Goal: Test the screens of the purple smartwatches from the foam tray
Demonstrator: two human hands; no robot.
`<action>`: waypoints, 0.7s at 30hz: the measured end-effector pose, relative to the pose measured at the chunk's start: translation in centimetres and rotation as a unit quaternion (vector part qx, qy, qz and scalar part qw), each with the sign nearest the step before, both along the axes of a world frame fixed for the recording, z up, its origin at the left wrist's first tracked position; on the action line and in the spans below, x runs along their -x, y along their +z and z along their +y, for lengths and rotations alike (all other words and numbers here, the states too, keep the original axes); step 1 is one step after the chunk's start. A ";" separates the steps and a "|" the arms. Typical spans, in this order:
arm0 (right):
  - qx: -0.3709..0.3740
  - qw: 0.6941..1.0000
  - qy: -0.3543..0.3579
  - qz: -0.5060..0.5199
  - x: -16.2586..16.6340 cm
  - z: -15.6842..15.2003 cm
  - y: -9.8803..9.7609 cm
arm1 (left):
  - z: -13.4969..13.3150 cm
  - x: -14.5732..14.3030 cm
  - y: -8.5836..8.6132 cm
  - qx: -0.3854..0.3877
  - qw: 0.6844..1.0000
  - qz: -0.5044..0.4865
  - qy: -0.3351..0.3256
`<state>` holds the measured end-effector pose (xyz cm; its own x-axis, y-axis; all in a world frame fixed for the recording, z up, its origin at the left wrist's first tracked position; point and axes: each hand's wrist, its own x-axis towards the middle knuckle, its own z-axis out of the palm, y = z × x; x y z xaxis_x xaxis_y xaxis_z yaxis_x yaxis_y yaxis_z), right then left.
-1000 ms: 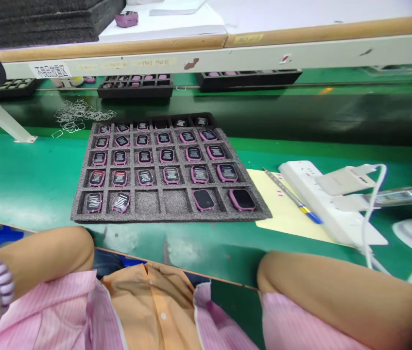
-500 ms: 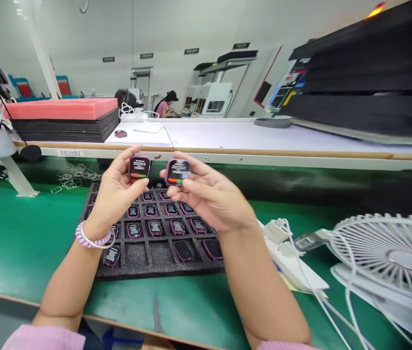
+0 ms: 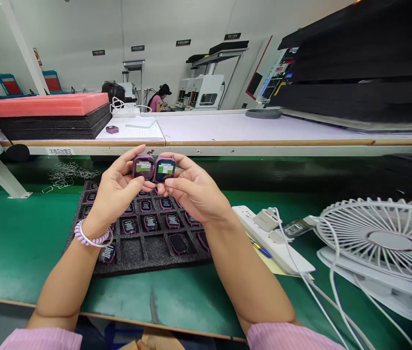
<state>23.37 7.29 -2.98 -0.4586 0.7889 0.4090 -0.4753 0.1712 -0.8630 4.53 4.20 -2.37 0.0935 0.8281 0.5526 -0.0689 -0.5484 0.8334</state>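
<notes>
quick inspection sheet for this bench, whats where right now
surface: green bench top, worn mark near the front edge.
job's things: left watch and right watch, screens lit; foam tray beneath holds more watches, some pockets empty.
clutter: pen, yellow paper, heap of clear loops.
hands: left hand and right hand each pinch one watch, side by side.
cables: white cords run from the power strip past the fan.
surroundings: stacked foam sheets; a person seated far behind.

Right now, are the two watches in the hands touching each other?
Touching. The head view shows the left watch and right watch side by side, inner edges meeting with no gap.
</notes>
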 end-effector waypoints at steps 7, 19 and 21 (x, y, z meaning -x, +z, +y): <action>-0.003 0.999 -0.040 -0.002 0.4 0.3 -0.2 | -0.3 -0.3 0.1 0.027 0.999 -0.005 -0.022; -0.038 0.997 -0.063 -0.020 0.5 0.4 -0.3 | 0.2 -0.2 -0.2 0.029 0.999 0.001 -0.022; -0.041 0.997 -0.064 -0.024 0.5 0.4 -0.3 | 0.4 -0.1 -0.2 0.027 0.999 0.003 -0.021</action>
